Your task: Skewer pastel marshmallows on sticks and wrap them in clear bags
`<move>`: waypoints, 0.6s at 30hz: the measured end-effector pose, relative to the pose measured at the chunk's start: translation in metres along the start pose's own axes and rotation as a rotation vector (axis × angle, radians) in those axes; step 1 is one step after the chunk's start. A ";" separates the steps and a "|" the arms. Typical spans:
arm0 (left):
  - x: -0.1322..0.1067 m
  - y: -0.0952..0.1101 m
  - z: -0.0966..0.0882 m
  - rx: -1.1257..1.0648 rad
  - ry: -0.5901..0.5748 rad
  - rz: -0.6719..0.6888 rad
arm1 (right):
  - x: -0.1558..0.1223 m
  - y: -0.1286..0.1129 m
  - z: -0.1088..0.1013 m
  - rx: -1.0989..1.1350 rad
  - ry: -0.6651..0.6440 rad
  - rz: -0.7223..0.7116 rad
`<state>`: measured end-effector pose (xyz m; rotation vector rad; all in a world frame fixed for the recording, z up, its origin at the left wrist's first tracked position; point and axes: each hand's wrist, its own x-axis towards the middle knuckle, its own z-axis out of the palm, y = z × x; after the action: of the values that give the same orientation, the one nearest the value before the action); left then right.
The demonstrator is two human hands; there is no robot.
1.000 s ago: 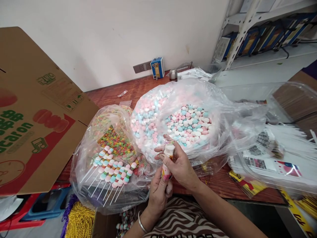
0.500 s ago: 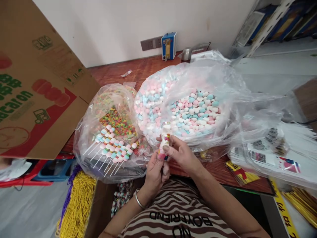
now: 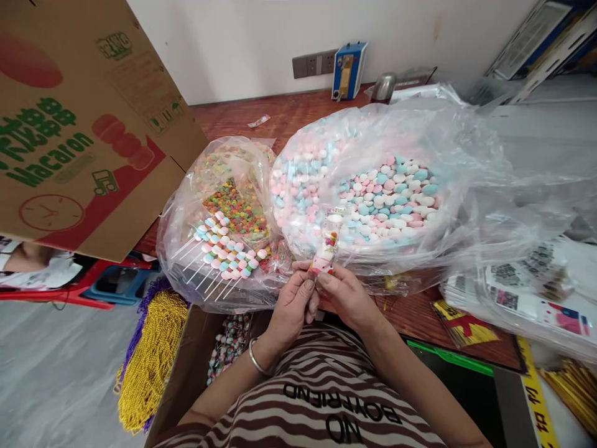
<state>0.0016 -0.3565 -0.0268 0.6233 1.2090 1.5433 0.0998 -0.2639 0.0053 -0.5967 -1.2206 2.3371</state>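
Note:
Both hands pinch the lower end of a small clear printed candy bag [image 3: 326, 250], which holds white and coloured sweets. My left hand [image 3: 293, 302] is closed on its bottom, the thumb against my right fingers. My right hand [image 3: 347, 295] is closed on the bag from the other side. Just behind lies a big plastic bag of pink, white and blue round candies [image 3: 392, 193]. To the left, several candy skewers [image 3: 233, 255] on white sticks rest on a second plastic bag holding small multicoloured candy rings [image 3: 240, 205].
A large cardboard box [image 3: 93, 137] stands at left. White printed packaging bags [image 3: 527, 286] are stacked at right. Below left, an open carton [image 3: 186, 361] holds more skewered candies beside yellow cords [image 3: 152, 361]. A blue device [image 3: 349, 71] stands by the wall.
My hands have come closer together at the candy bag's lower end, and more of the bag shows above my fingers. The whole view has shifted, so the table things appear further right and higher.

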 end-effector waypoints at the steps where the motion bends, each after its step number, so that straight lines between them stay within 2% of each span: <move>1: -0.001 -0.001 0.001 -0.021 -0.013 -0.016 | -0.001 0.000 0.001 0.063 0.009 0.011; 4: -0.003 -0.004 0.003 -0.064 -0.051 -0.052 | -0.001 0.003 0.005 0.140 0.088 0.013; 11: -0.011 -0.004 0.008 0.028 -0.078 -0.006 | 0.001 0.018 0.007 0.083 0.239 -0.114; 15: -0.014 -0.003 0.010 0.010 -0.079 0.027 | 0.002 0.025 0.009 0.043 0.262 -0.194; 18: -0.015 -0.003 0.009 -0.026 -0.015 0.032 | 0.002 0.025 0.009 0.019 0.220 -0.168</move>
<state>0.0157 -0.3665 -0.0236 0.6391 1.1712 1.5762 0.0885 -0.2812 -0.0119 -0.6962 -1.1020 2.0803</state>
